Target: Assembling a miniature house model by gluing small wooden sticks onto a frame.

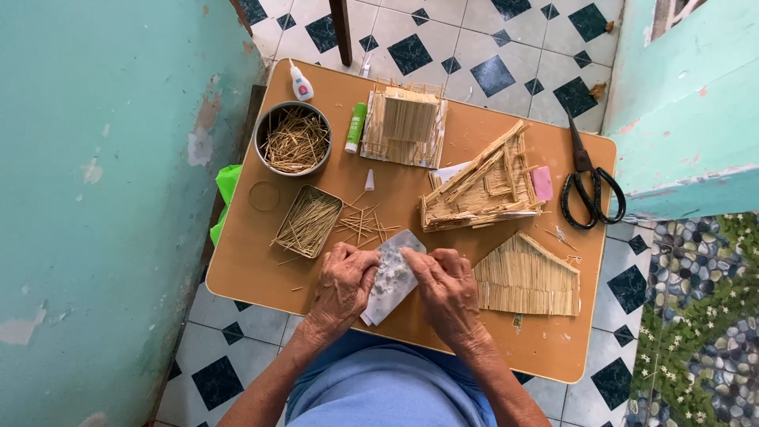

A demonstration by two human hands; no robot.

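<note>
On brown tabletop [261,269], tiled floor [490,47] | both hands: L [344,281] + R [443,289] gripping white sheet [391,281] | turquoise walls [103,198]

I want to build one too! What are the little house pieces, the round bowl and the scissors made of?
The house pieces look like thin pale sticks, maybe toothpicks or straw, laid in rows; matte. The round bowl looks like dull grey metal and holds loose sticks. The scissors look like dark metal, handles included.

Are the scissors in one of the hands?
No, the black scissors lie on the table's far right edge, while both hands hold a white sheet.
</note>
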